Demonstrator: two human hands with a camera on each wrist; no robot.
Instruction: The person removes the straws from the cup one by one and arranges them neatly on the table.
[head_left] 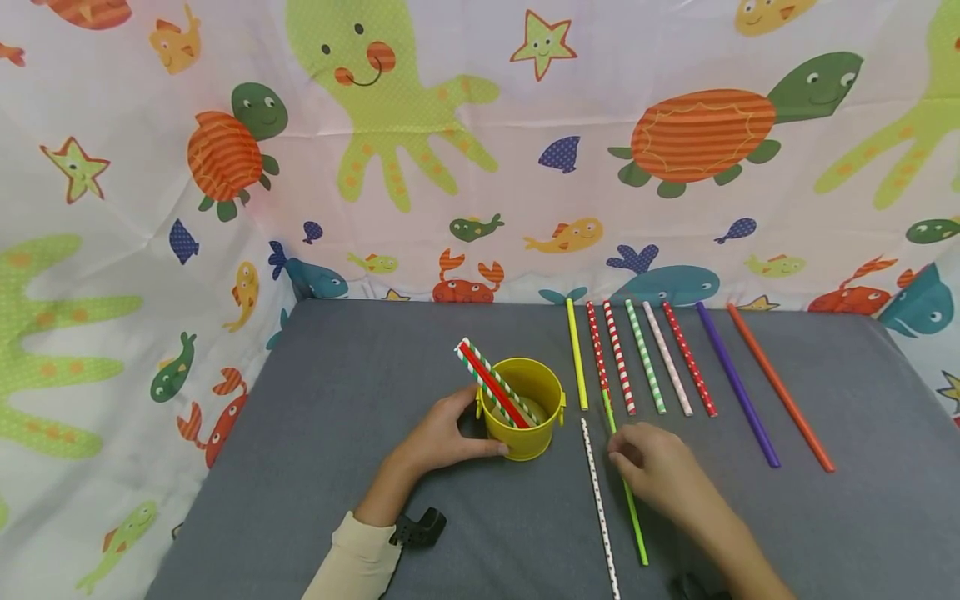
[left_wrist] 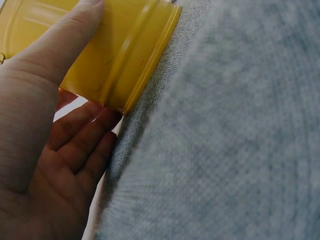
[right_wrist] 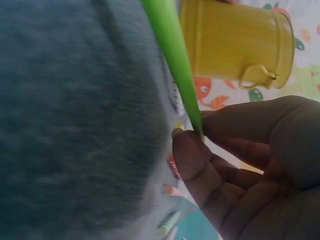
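Observation:
A small yellow bucket (head_left: 527, 446) stands on the grey table with a red straw (head_left: 487, 377) and green-and-white striped straws (head_left: 471, 344) leaning inside it. My left hand (head_left: 442, 433) holds the bucket from its left side, the thumb across its front wall and the fingers behind. To the right, my right hand (head_left: 660, 467) pinches a lime green straw (head_left: 633, 521) between thumb and fingertips; the right wrist view shows this pinch on the straw (right_wrist: 172, 50) closely. A white dotted straw (head_left: 597, 492) lies between the bucket and the green one.
Several straws lie in a row at the back right, from a yellow straw (head_left: 577, 354) to a purple straw (head_left: 738, 385) and an orange straw (head_left: 782, 388). A cloth printed with sea animals (head_left: 465, 150) hangs behind the grey tabletop (head_left: 360, 358).

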